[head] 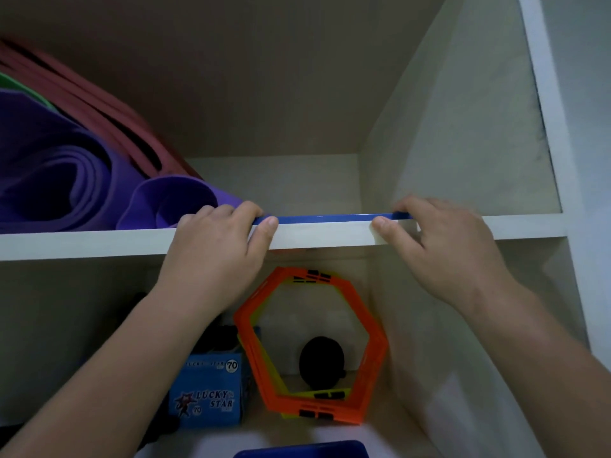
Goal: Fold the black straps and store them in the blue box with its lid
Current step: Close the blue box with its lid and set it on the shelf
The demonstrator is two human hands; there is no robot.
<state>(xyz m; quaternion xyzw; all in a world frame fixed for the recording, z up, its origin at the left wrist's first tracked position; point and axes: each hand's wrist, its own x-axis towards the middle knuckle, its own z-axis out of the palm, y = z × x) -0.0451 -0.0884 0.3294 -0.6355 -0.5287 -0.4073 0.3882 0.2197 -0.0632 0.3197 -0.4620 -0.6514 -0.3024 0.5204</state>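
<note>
A thin blue lid lies flat on the upper shelf, only its front edge showing. My left hand grips the lid's left end, thumb against the shelf front. At the lid's right end my right hand holds on the same way. The rim of a blue box shows at the bottom edge of the view. Dark black material sits behind my left forearm on the lower shelf; whether it is the straps I cannot tell.
Rolled purple mats and red and green bands fill the upper shelf's left. Below stand orange and yellow hexagon rings, a black round object and a blue "Lucky Star" carton. A white cupboard wall closes the right side.
</note>
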